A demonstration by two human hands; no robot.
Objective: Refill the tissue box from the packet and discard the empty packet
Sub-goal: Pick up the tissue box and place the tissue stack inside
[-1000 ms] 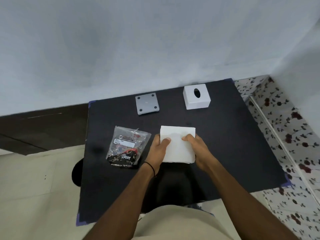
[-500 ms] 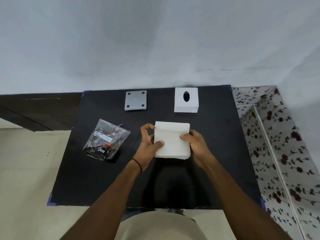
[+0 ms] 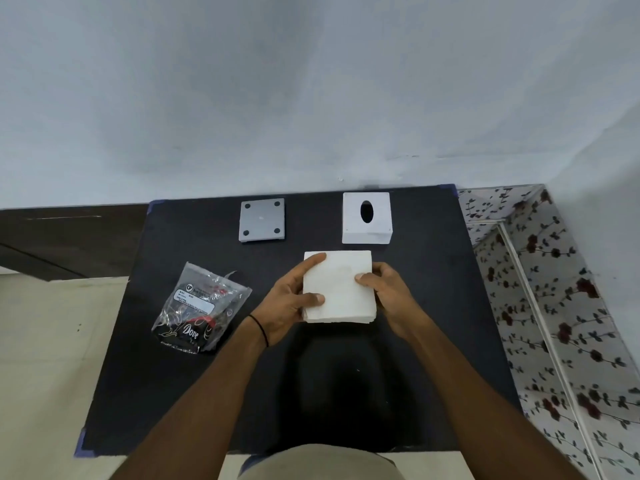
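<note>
A white stack of tissues point(image 3: 341, 287) is at the middle of the black table point(image 3: 433, 306), held from both sides. My left hand point(image 3: 292, 299) grips its left edge, forefinger over the top corner and thumb on the face. My right hand point(image 3: 388, 294) clasps its right edge. Behind the stack stands the white tissue box point(image 3: 367, 218) with a dark oval slot on top. A grey square base plate point(image 3: 262, 220) with four dark feet lies to the box's left. The crumpled clear and black plastic packet point(image 3: 199, 310) lies left of my left hand.
The table backs onto a pale wall point(image 3: 311, 98). A floral-patterned surface point(image 3: 554, 289) runs along the right side. Beige floor tiles point(image 3: 52, 341) lie to the left, below a dark skirting strip.
The stack has been raised and shifted slightly toward the box. My left forefinger now reaches over its top left corner. The camera has tilted, so the table sits more squarely in view.
</note>
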